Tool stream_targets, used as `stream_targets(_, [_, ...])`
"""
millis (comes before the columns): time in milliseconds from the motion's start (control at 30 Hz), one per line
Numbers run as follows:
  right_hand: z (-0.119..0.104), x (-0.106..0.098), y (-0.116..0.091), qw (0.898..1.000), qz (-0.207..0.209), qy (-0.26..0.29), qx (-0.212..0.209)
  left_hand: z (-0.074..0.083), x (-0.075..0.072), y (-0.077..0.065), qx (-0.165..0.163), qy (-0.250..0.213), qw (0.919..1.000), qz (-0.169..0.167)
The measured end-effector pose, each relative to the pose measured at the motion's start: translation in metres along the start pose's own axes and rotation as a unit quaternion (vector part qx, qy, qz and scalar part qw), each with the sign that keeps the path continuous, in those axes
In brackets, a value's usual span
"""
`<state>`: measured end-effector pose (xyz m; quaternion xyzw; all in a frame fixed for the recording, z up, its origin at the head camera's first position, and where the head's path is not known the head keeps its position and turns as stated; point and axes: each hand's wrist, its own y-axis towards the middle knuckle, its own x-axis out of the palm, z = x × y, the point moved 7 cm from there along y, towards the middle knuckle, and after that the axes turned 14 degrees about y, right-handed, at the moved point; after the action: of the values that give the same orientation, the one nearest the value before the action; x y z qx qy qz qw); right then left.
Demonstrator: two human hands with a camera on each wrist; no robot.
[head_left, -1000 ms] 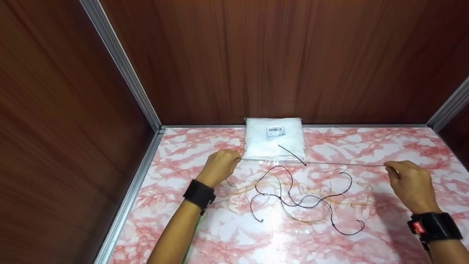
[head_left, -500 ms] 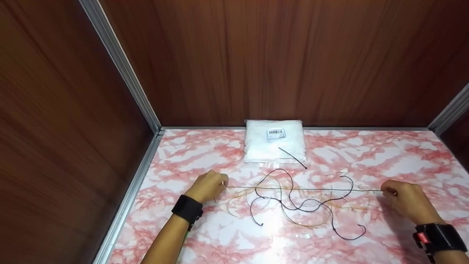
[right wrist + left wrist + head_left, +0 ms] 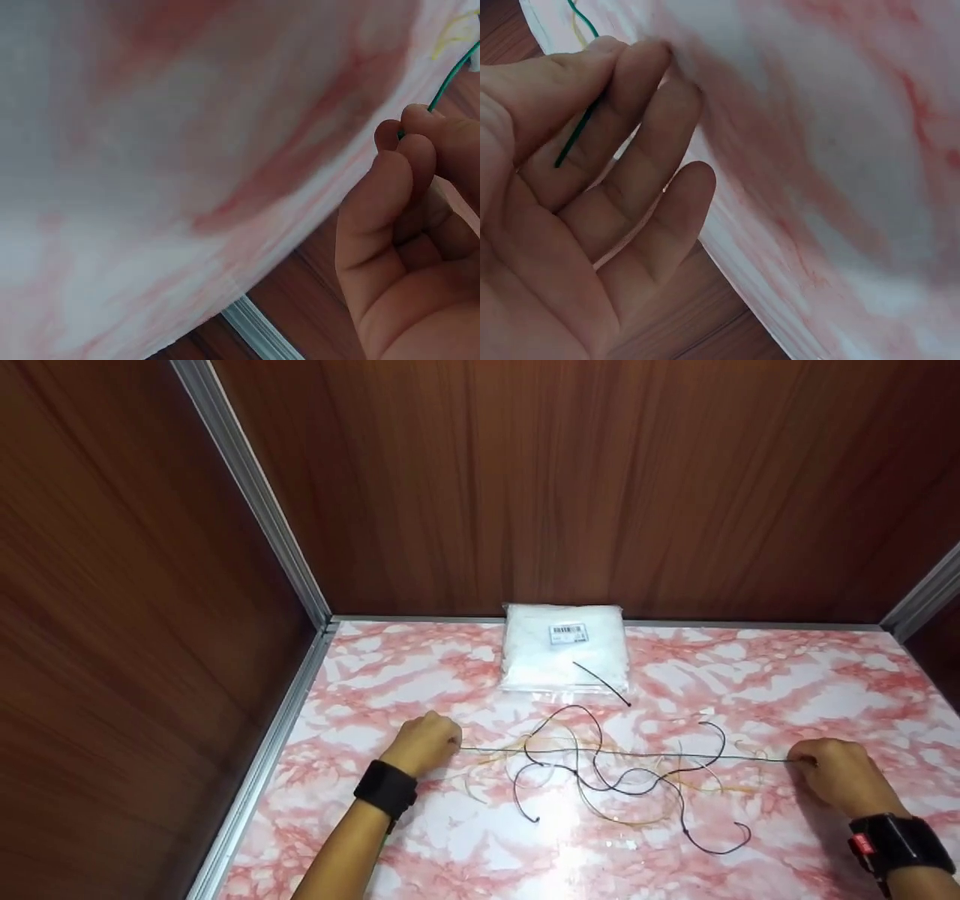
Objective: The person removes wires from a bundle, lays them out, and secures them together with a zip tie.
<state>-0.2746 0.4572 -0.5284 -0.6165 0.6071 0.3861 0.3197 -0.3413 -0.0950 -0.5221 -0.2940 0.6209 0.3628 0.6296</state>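
Observation:
A thin dark cord [image 3: 480, 749], green in both wrist views, stretches nearly straight between my hands. My left hand [image 3: 422, 742] pinches its left end between thumb and index finger; in the left wrist view a short green tail [image 3: 576, 136] hangs inside the palm, the other fingers loosely bent. At the other end my right hand [image 3: 840, 772] pinches the cord with thumb and fingertips, and the green strand [image 3: 450, 79] leaves its grip in the right wrist view. Beneath and around the cord lie loose dark cords [image 3: 714, 853] and yellowish strands [image 3: 630, 823], crossing one another on the table.
A clear-wrapped white packet [image 3: 536, 652] with a barcode label lies at the back, a short black cord [image 3: 600, 682] across its front part. Wood-grain panels [image 3: 480, 487] with metal edging enclose the pink-and-white marbled table [image 3: 450, 862]. Small white scraps [image 3: 630, 845] are scattered there.
Both hands have come down and nearer to me, the left also a little leftward. The held cord has moved from the packet's front edge to across the loose cords.

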Motion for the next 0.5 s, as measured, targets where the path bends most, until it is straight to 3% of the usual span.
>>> stream_targets(200, [-0.008, 0.008, 0.007, 0.999, -0.011, -0.005, -0.045, -0.007, 0.001, -0.001, -0.01, -0.003, 0.9998, 0.019])
stream_targets(367, [-0.008, 0.007, 0.007, 0.998, 0.003, -0.009, -0.059, -0.02, 0.002, -0.002, -0.034, -0.047, 0.9983, -0.009])
stream_targets(500, [-0.01, 0.007, 0.009, 0.998, -0.012, -0.014, -0.063, -0.019, 0.001, -0.002, -0.026, -0.076, 0.9961, -0.037])
